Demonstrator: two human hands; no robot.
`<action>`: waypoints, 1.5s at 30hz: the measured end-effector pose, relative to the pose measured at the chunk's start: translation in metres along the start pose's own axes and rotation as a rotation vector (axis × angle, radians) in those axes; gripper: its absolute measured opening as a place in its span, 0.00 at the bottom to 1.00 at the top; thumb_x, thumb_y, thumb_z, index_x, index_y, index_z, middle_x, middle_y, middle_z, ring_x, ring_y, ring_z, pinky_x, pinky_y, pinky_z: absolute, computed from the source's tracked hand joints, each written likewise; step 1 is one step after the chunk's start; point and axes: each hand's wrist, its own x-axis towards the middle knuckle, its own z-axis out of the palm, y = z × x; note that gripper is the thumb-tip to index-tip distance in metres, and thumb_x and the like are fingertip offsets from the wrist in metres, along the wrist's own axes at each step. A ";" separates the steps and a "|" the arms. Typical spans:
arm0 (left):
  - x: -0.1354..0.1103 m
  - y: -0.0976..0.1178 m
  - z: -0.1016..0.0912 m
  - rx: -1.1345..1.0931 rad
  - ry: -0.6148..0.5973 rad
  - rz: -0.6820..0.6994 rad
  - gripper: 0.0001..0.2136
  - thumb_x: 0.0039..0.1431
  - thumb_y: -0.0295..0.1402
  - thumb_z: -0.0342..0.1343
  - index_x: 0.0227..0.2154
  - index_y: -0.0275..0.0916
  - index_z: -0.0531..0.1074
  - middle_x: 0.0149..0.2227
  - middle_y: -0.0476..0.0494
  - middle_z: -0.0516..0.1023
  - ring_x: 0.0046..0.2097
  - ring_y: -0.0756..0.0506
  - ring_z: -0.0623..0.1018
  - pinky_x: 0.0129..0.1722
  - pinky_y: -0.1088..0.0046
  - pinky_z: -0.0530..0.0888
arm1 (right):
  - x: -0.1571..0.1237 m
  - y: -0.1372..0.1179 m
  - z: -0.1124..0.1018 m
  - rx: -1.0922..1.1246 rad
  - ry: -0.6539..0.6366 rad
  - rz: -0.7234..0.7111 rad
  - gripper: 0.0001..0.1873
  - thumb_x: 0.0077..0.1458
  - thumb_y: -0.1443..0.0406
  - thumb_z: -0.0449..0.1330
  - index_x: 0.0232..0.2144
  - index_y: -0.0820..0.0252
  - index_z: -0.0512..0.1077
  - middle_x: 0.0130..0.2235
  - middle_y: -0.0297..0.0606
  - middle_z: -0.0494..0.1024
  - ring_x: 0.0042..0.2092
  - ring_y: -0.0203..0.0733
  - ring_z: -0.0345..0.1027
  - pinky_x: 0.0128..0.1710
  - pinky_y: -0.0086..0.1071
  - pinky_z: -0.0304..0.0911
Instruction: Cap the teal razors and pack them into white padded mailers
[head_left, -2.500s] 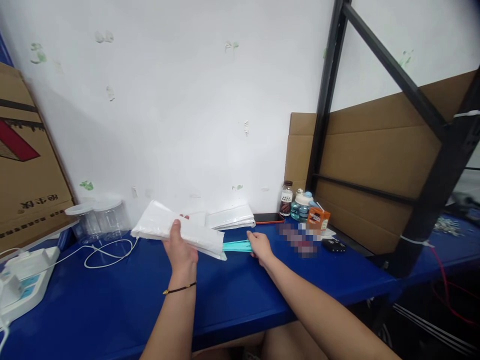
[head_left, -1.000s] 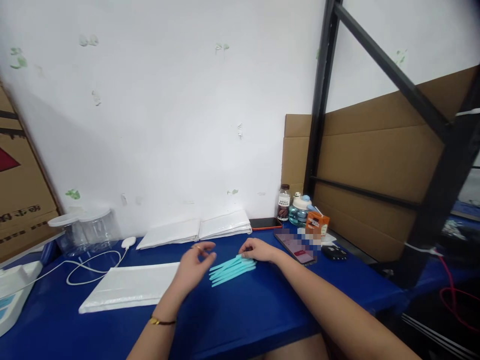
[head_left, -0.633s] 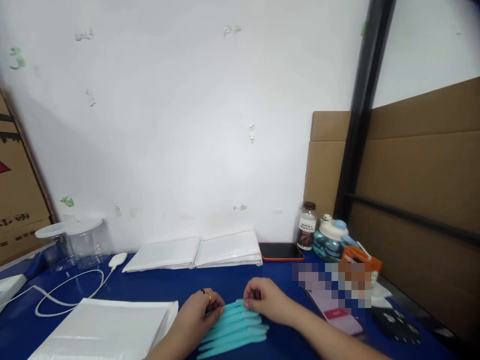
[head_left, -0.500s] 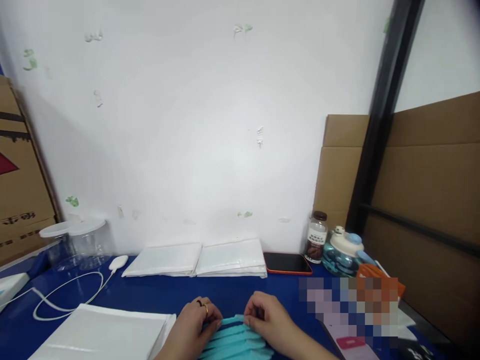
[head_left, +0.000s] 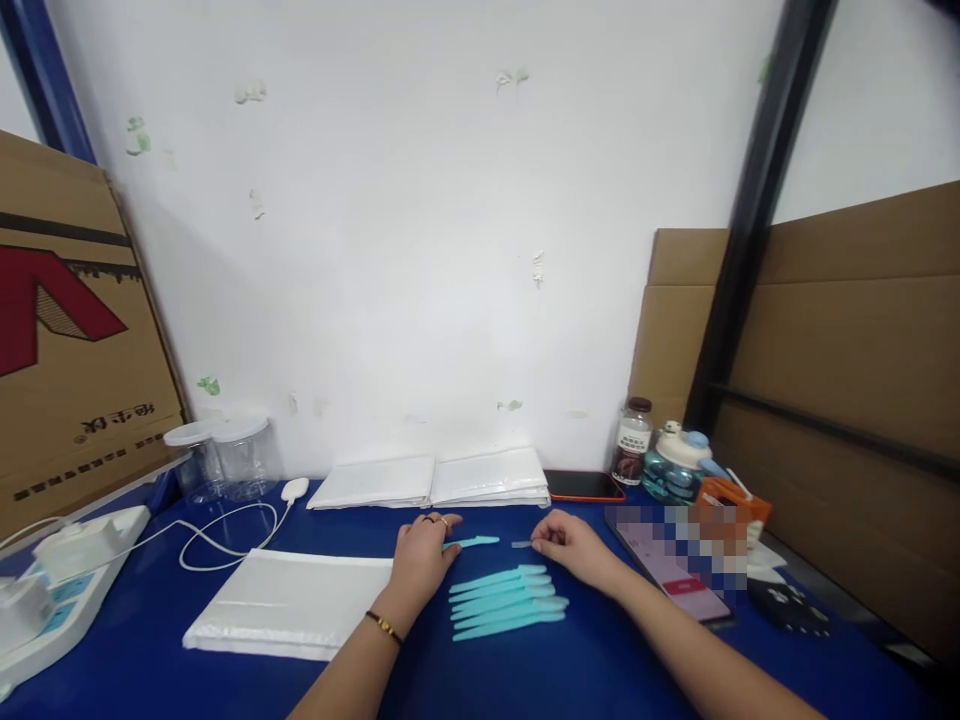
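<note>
My left hand (head_left: 426, 552) pinches a teal eyebrow razor (head_left: 480, 541) by its handle, with the blade end pointing right. Across a small gap, my right hand (head_left: 568, 545) has its fingers closed on a small clear blade cap (head_left: 521, 544). Between my forearms, several more teal eyebrow razors (head_left: 506, 603) lie side by side in a row on the blue tabletop (head_left: 427, 670), handles to the left. Pale, translucent tips show at their right ends.
White padded mailers (head_left: 292, 600) lie left of my left forearm, and two more stacks (head_left: 487, 478) sit by the wall. A power strip (head_left: 82, 575) and white cable are at far left. At right are a phone (head_left: 585, 486), a jar (head_left: 632, 445) and a water bottle (head_left: 675, 470).
My hands have moved from the row of razors to beyond it and lie further apart. A single razor and its clear cap now show separately between them. The view has shifted, showing more table.
</note>
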 end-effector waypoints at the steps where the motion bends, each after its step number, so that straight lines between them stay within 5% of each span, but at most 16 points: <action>1: -0.001 0.003 -0.001 -0.014 0.013 0.014 0.14 0.53 0.34 0.54 0.44 0.48 0.70 0.43 0.48 0.74 0.48 0.44 0.69 0.44 0.67 0.60 | -0.004 -0.002 -0.001 0.005 -0.015 -0.011 0.08 0.45 0.62 0.61 0.27 0.61 0.75 0.29 0.35 0.71 0.28 0.35 0.61 0.28 0.28 0.57; 10: -0.016 0.021 -0.001 -0.119 -0.116 0.275 0.06 0.54 0.37 0.52 0.30 0.47 0.74 0.33 0.51 0.76 0.40 0.46 0.72 0.38 0.71 0.59 | -0.008 -0.021 0.007 -0.013 -0.100 -0.006 0.06 0.43 0.64 0.63 0.24 0.63 0.72 0.26 0.32 0.69 0.25 0.32 0.57 0.24 0.24 0.53; 18: -0.008 0.009 -0.005 -0.034 0.036 0.222 0.09 0.56 0.33 0.49 0.28 0.44 0.74 0.34 0.49 0.77 0.42 0.45 0.70 0.41 0.67 0.58 | 0.001 -0.023 0.006 -0.047 -0.013 -0.043 0.10 0.46 0.61 0.62 0.25 0.63 0.72 0.23 0.31 0.68 0.25 0.32 0.56 0.23 0.24 0.50; 26: -0.002 -0.013 -0.006 -0.003 -0.004 0.079 0.07 0.54 0.34 0.52 0.34 0.47 0.74 0.35 0.49 0.76 0.43 0.44 0.70 0.42 0.67 0.60 | -0.007 -0.005 -0.007 -0.117 0.107 0.004 0.09 0.46 0.61 0.62 0.26 0.62 0.73 0.29 0.35 0.71 0.28 0.34 0.60 0.28 0.27 0.55; 29: -0.005 -0.007 -0.007 -0.045 0.052 0.091 0.10 0.52 0.34 0.54 0.39 0.46 0.72 0.38 0.48 0.75 0.45 0.44 0.70 0.42 0.69 0.60 | -0.012 -0.015 -0.006 -0.076 0.040 -0.093 0.08 0.47 0.61 0.62 0.25 0.61 0.74 0.33 0.36 0.70 0.31 0.35 0.62 0.31 0.27 0.58; 34: -0.017 0.012 -0.004 -0.178 -0.097 0.277 0.08 0.51 0.41 0.55 0.32 0.46 0.74 0.34 0.51 0.75 0.40 0.47 0.72 0.39 0.71 0.60 | -0.020 -0.028 0.001 -0.037 -0.169 -0.122 0.08 0.42 0.63 0.66 0.25 0.61 0.73 0.32 0.35 0.68 0.31 0.35 0.63 0.28 0.26 0.58; 40: -0.018 0.020 0.004 -0.113 -0.167 0.285 0.04 0.52 0.34 0.54 0.29 0.43 0.73 0.31 0.51 0.77 0.38 0.47 0.72 0.38 0.71 0.59 | -0.019 -0.025 0.009 -0.062 -0.151 -0.109 0.04 0.44 0.66 0.63 0.25 0.61 0.71 0.32 0.34 0.68 0.30 0.34 0.62 0.28 0.25 0.57; 45: -0.015 0.020 0.005 -0.083 -0.113 0.287 0.05 0.54 0.32 0.51 0.28 0.43 0.73 0.33 0.49 0.77 0.40 0.46 0.72 0.38 0.70 0.59 | -0.019 -0.028 0.012 -0.049 -0.088 -0.139 0.10 0.43 0.65 0.64 0.31 0.59 0.70 0.31 0.32 0.70 0.29 0.33 0.60 0.27 0.24 0.57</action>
